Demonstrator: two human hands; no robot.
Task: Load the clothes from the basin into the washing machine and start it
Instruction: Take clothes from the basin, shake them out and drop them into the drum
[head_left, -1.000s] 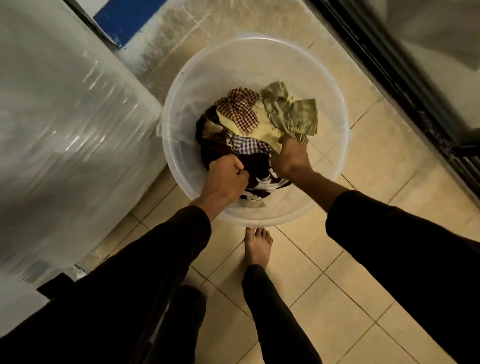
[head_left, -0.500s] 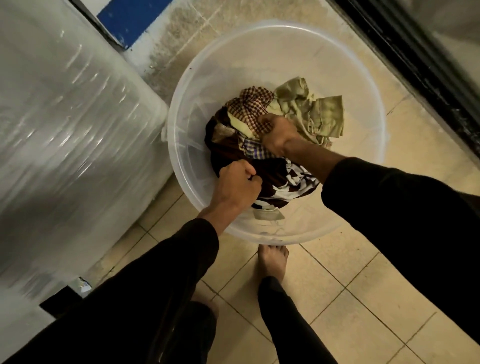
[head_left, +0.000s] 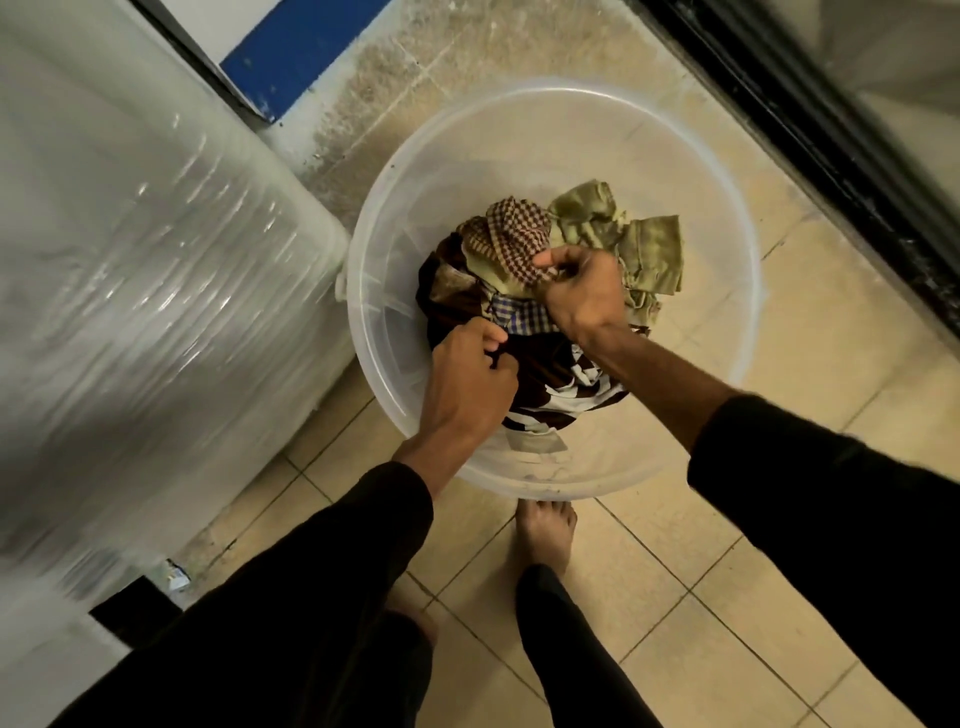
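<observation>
Head view, the only one I have: I'm looking straight down at the clear basin (head_left: 722, 218) on the tiled floor (head_left: 810, 395), with the clothes (head_left: 561, 358) heaped in its bottom, a dark maroon piece underneath, a brown checked cloth (head_left: 511, 236) and olive cloth (head_left: 623, 239) on top. My left hand (head_left: 470, 384) has its grip closed on the dark fabric at the near-left edge of the heap; my right hand (head_left: 584, 291) pinches the checked cloth, fingers curled into it. Both grips read as holding cloth, nothing lifted clear of the basin yet. The washing machine (head_left: 156, 291) stands just left of the basin, wrapped in plastic film; its lid or door is not in the frame, so I cannot tell if it is open. One bare foot (head_left: 545, 530) sits just short of the basin rim. Judgement: this is the gather step, first load not yet out. The next move calls for bunching the pieces into one bundle, lifting straight up past the rim, then swinging left to the machine. Loose ends may trail or drop, so a firm hold matters.
</observation>
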